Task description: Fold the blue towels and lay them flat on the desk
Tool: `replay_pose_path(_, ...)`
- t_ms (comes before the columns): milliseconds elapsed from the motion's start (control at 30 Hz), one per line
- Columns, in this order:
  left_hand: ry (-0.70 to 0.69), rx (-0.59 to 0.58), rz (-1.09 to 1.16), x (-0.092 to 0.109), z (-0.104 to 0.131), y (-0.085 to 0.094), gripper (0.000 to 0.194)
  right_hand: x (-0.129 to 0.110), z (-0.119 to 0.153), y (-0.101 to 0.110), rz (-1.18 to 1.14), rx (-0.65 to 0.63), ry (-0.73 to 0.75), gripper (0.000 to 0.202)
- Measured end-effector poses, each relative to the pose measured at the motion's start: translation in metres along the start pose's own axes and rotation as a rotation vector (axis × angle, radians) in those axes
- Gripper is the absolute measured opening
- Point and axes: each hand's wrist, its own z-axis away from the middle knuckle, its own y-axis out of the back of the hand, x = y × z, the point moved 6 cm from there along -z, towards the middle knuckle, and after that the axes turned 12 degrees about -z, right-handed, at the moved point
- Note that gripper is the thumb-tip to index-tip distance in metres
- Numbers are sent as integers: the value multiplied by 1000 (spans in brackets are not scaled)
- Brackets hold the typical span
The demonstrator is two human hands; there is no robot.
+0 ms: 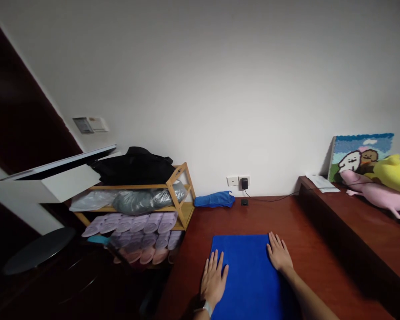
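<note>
A blue cloth (245, 275) lies spread flat on the reddish-brown desk (320, 262), its near end running out of view at the bottom. My left hand (214, 278) rests palm down on the cloth's left edge, fingers stretched out and thumb apart, with a watch on the wrist. On the far right corner of the cloth lies my right hand (280, 252), also flat with fingers extended. Neither hand grips anything. Farther back, a bundled blue cloth (215, 199) sits against the wall.
Left of the desk stands a wooden rack (176, 195) with a black bag (136, 166), an open white box (70, 183) and rows of slippers (153, 222). A black plug adapter (244, 183) sits in the wall socket. Plush toys (376, 191) lie on the raised right ledge.
</note>
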Motion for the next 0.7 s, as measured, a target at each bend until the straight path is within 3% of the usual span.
replay_pose_path(100,7,-15,-18,0,-2,3,66,1,0,-5,-20,24,3,70)
replay_pose_path(200,-30,76,-16,24,-12,20,68,2,0,-5,-37,24,-5,69)
replay_pose_path(333,-238,140,87,113,-40,35,62,4,-2,-5,-24,28,2,68)
replay_pose_path(400,-320,109,146,160,-57,33,60,6,-2,-7,-14,21,19,68)
replay_pose_path(467,-334,69,190,186,-73,25,59,7,-2,-8,-9,12,33,67)
replay_pose_path(500,-325,48,203,190,-79,20,60,7,-2,-9,-9,10,34,67)
replay_pose_path(567,-296,15,207,177,-87,10,60,7,-2,-8,-12,15,24,68)
replay_pose_path(633,-253,-4,178,141,-90,3,62,6,-1,-6,-12,21,13,68)
replay_pose_path(700,-175,-19,125,92,-89,-1,64,4,-1,-4,-5,20,6,69)
